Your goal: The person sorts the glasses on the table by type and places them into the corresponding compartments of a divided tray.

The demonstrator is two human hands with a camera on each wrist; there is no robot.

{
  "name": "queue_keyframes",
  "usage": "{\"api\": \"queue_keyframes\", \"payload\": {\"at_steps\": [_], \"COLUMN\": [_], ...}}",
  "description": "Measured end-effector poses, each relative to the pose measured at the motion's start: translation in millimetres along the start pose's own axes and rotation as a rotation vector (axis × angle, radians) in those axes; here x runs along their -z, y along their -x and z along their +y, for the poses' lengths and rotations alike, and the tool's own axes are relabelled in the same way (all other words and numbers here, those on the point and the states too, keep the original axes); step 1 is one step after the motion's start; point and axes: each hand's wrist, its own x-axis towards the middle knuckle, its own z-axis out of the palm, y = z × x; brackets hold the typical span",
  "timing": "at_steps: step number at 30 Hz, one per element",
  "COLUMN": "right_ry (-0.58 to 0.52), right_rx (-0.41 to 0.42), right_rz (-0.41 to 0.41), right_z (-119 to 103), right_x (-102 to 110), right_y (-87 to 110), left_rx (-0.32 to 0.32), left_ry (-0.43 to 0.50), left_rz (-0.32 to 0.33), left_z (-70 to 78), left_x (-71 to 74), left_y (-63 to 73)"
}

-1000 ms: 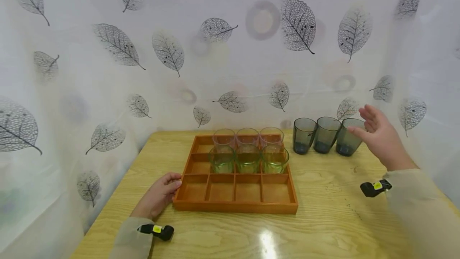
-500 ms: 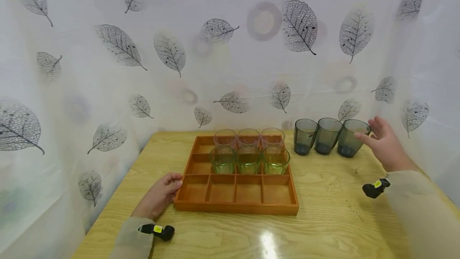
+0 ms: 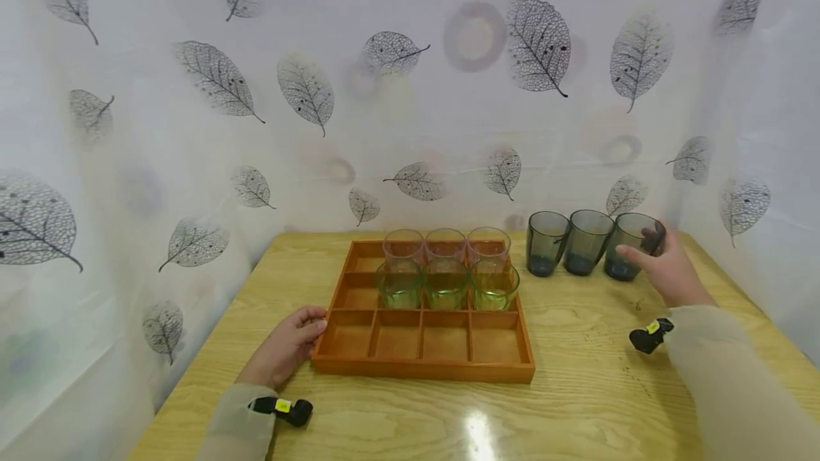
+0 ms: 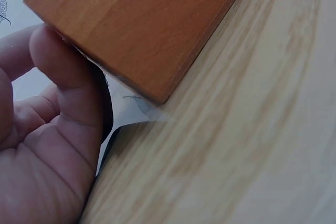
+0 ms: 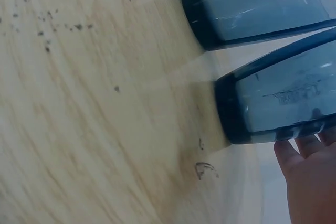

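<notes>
At the back right of the table, my right hand [image 3: 679,269] holds the rightmost smoky grey glass [image 3: 621,251], thumb in front and fingers round its far side. In the right wrist view that glass [image 5: 283,98] stands upright on its thick dark base, with the fingertips [image 5: 286,153] against its wall. Two matching glasses, a left one [image 3: 544,244] and a middle one [image 3: 586,244], stand beside it. My left hand [image 3: 288,343] touches the left side of an orange-brown wooden compartment tray [image 3: 423,368]. In the left wrist view its thumb lies against the tray's corner [image 4: 142,40].
Three green glasses [image 3: 445,290] stand in the tray's middle row, with three pale pinkish clear glasses [image 3: 445,244] behind them in the back row. A leaf-printed white curtain [image 3: 410,112] hangs behind the light wooden table [image 3: 397,418].
My right hand has come down and left from above the rightmost grey glass, and its fingers and thumb have closed round it. The left hand stays at the tray.
</notes>
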Motion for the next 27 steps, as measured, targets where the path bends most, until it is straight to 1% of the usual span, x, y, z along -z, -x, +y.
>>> {"api": "queue_keyframes", "payload": {"at_steps": [2, 9, 17, 23, 27], "right_ry": [-0.006, 0.091, 0.101, 0.123, 0.106], "right_rx": [-0.018, -0.051, -0.088, -0.084, -0.08], "right_rz": [0.0, 0.037, 0.057, 0.075, 0.088], "right_z": [1.8, 8.9, 8.7, 7.5, 8.2], "right_x": [-0.9, -4.8, -6.6, -6.5, -7.1], "right_y": [0.3, 1.9, 2.2, 3.6, 4.9], "left_rx": [0.0, -0.002, -0.003, 0.001, -0.011], "left_ry": [0.001, 0.007, 0.011, 0.016, 0.02], "left_rz": [0.001, -0.002, -0.006, 0.006, -0.009], "left_z": [0.1, 0.2, 1.2, 1.2, 1.2], "left_x": [-0.3, -0.6, -0.3, -0.4, 0.5], "left_y": [-0.8, -1.7, -0.6, 0.1, 1.1]}}
